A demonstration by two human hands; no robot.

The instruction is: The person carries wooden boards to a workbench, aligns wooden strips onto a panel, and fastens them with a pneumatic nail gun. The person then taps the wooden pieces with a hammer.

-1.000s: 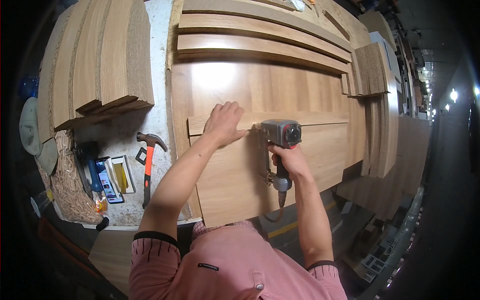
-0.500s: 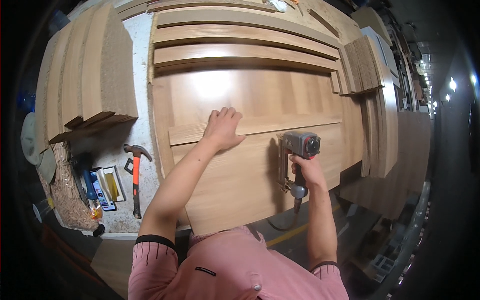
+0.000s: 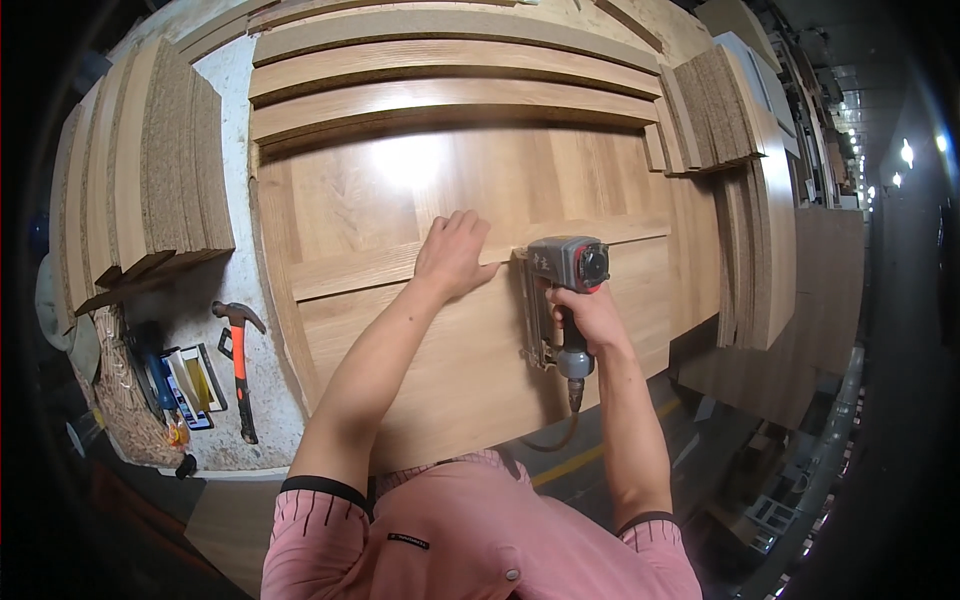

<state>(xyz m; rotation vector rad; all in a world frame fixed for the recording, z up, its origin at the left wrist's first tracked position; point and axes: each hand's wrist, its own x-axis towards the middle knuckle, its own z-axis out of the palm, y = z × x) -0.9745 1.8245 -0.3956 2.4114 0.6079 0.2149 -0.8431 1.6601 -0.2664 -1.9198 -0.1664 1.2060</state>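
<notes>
My right hand [image 3: 590,315] is wrapped round the handle of a grey pneumatic nail gun [image 3: 562,262]. The gun's nose end sits at the near edge of a narrow wooden strip [image 3: 580,234]; whether it touches is unclear. That strip runs crosswise over light wood-grain panels [image 3: 420,390]. To the left of the gun, my left hand [image 3: 455,250] straddles the strip, fingers over its far edge and thumb along its near edge. An air hose [image 3: 555,440] hangs from the bottom of the gun's handle.
Long boards [image 3: 450,95] lie across the far side. Stacked boards stand on the left [image 3: 150,160] and right [image 3: 745,250]. A claw hammer [image 3: 240,370] with an orange handle lies on the white surface at left, near a phone [image 3: 188,390] and a heap of wooden dowels [image 3: 130,410].
My right hand has brought the nail gun left and farther up, to the strip beside my left hand. The left hand stays on the strip. The whole view has shifted slightly.
</notes>
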